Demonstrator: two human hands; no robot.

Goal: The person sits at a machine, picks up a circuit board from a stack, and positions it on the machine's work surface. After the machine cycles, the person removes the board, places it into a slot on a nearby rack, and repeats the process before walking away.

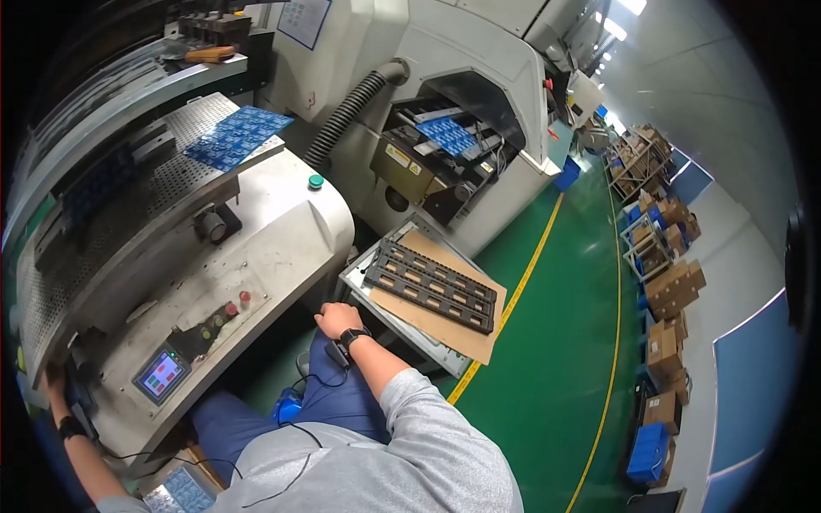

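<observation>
The left hand (53, 376) was at the machine's (272, 239) left end, its grip hidden. Right of the machine, the right hand (339, 319) was curled, contents unclear, near a bench (356, 272) carrying a black tray (436, 284). A blue board (239, 137) lay atop the machine.

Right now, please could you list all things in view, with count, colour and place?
machines: at least two, white, left and centre
screen: one, lit, purplish, left machine
panel buttons: several, two red, beyond screen
patterned sheets: at least two, blue, on machines
hose: one, grey, between machines
cart: one, whitish, centre
cardboard: one sheet, brown, on cart
slotted tray: one, black, on cardboard
boxes: many, brown, far right
floor lines: two, yellow, green floor
left hand: one, left machine's edge, partly hidden
right hand: one, beside cart, fingers curled
</observation>
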